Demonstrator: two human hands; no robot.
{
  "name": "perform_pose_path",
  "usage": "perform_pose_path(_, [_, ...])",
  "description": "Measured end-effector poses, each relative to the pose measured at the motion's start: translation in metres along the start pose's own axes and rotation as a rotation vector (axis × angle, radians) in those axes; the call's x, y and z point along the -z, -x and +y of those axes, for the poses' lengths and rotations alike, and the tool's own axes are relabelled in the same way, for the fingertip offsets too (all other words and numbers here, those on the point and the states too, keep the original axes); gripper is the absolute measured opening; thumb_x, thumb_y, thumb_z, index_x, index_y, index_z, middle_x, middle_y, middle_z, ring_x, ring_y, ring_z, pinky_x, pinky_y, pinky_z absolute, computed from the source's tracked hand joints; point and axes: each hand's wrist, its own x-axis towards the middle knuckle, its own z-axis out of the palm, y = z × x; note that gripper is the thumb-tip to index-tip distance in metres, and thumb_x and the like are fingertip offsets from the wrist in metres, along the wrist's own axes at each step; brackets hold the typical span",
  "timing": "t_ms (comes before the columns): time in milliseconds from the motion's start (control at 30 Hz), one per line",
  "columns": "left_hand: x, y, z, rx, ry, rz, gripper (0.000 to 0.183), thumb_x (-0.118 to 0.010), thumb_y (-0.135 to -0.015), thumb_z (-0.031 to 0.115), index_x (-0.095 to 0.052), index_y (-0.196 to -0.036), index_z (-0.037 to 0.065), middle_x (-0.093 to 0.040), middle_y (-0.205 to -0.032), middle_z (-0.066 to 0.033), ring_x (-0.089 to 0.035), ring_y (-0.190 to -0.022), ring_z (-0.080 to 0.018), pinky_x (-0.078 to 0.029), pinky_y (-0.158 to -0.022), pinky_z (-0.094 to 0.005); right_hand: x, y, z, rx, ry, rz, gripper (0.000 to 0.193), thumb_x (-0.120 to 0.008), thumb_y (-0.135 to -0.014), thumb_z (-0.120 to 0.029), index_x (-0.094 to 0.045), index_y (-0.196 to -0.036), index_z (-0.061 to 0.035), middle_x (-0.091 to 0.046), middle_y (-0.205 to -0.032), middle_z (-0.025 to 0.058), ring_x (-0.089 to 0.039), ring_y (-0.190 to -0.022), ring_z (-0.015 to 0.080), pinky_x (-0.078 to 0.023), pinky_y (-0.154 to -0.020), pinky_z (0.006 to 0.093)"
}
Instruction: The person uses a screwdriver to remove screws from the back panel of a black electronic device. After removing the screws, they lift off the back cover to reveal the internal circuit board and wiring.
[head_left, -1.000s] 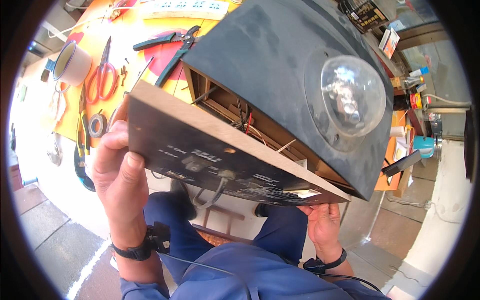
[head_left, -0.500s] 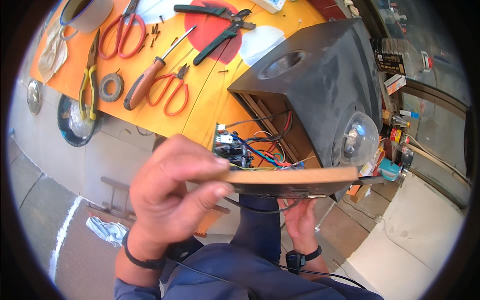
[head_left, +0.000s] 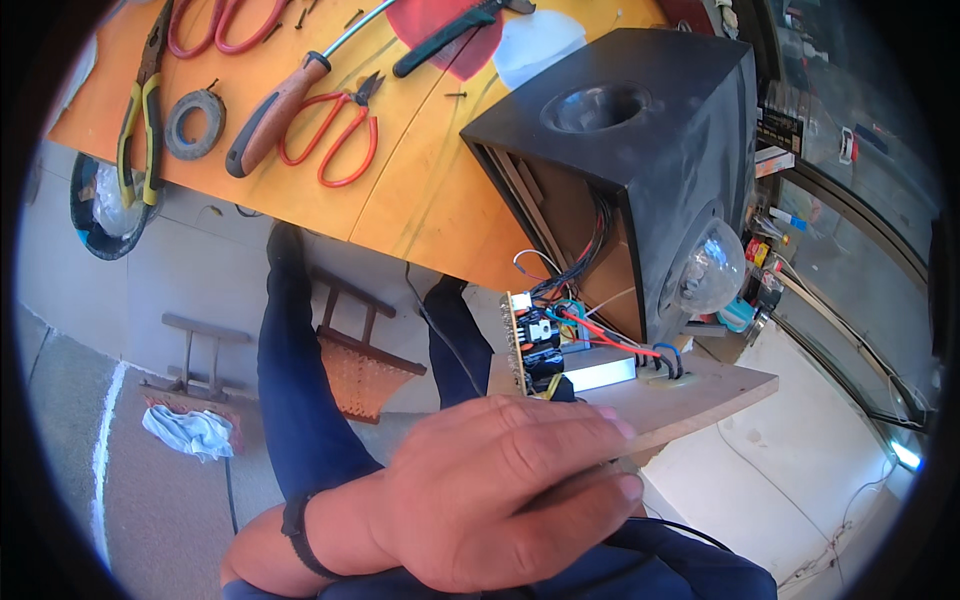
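Observation:
My left hand [head_left: 500, 490] grips the near edge of a wooden panel [head_left: 710, 395], thumb below and fingers on top. On the panel stands a circuit board [head_left: 518, 345] with black parts, next to a bright silvery metal block [head_left: 600, 374]. Red, blue and black wires [head_left: 610, 330] run from the board to the panel, and a dark bundle leads into the black speaker box [head_left: 640, 110]. The box lies on the table with its open side facing me and a clear dome [head_left: 712, 268] on its right face. My right hand is out of sight.
On the orange-patterned table [head_left: 420, 215] lie red-handled snips [head_left: 340, 140], a screwdriver [head_left: 270, 120], yellow-black pliers [head_left: 143, 120], a tape roll [head_left: 195, 125] and several screws. A bin [head_left: 95, 225] stands below the table's left edge. A stool [head_left: 365, 370] is under it.
My left hand has moved down and right with the panel, which has tipped so its inner face shows the board. My right hand has gone from view. The camera view has shifted.

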Motion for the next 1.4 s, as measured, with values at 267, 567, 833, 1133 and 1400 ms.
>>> perform_pose_path(267, [-0.039, 0.01, -0.019, -0.246, 0.126, 0.09, 0.02, -0.073, -0.086, 0.005, -0.074, -0.104, -0.002, -0.07, -0.112, -0.0213, -0.072, -0.096, -0.0348, -0.06, -0.076, -0.0359, -0.006, 0.009, 0.002, -0.044, -0.028, 0.005, 0.044, -0.052, -0.105, -0.043, -0.06, -0.131, -0.0084, -0.066, -0.127, 0.013, -0.062, -0.12, 0.0273, -0.046, -0.107, 0.047])
perform_pose_path(567, [-0.066, -0.011, -0.013, -0.445, 0.011, 0.139, 0.023, -0.073, -0.083, 0.006, -0.074, -0.105, 0.001, -0.071, -0.106, -0.0207, -0.073, -0.09, -0.0362, -0.061, -0.073, -0.038, -0.015, 0.008, -0.003, -0.092, -0.065, -0.019, 0.044, -0.052, -0.105, -0.043, -0.06, -0.131, -0.0081, -0.066, -0.127, 0.0137, -0.062, -0.12, 0.0283, -0.045, -0.108, 0.0486])
perform_pose_path(833, [-0.045, -0.03, 0.023, -0.117, 0.008, -0.097, 0.02, -0.08, -0.074, 0.003, -0.073, -0.092, 0.003, -0.065, -0.101, -0.0111, -0.07, -0.094, -0.0284, -0.058, -0.071, -0.0335, -0.031, -0.003, 0.002, -0.122, -0.113, -0.071, 0.044, -0.052, -0.105, -0.043, -0.06, -0.131, -0.0078, -0.066, -0.126, 0.0143, -0.062, -0.119, 0.0292, -0.044, -0.11, 0.05])
perform_pose_path(1133, [-0.047, -0.044, 0.027, -0.08, -0.138, -0.143, 0.018, -0.08, -0.072, 0.003, -0.073, -0.089, 0.004, -0.069, -0.099, -0.0117, -0.072, -0.089, -0.028, -0.059, -0.072, -0.033, -0.06, -0.033, 0.022, -0.143, -0.284, -0.156, 0.045, -0.052, -0.105, -0.043, -0.061, -0.13, -0.0076, -0.066, -0.126, 0.015, -0.062, -0.119, 0.0303, -0.043, -0.111, 0.0516])
perform_pose_path(1400, [-0.047, -0.046, 0.031, -0.1, -0.262, -0.187, 0.019, -0.076, -0.076, 0.007, -0.073, -0.094, 0.004, -0.069, -0.099, -0.0108, -0.07, -0.09, -0.0274, -0.052, -0.072, -0.0327, -0.086, -0.057, 0.029, -0.172, -0.341, -0.201, 0.045, -0.052, -0.105, -0.044, -0.061, -0.13, -0.0073, -0.066, -0.125, 0.0156, -0.061, -0.119, 0.0312, -0.043, -0.112, 0.053])
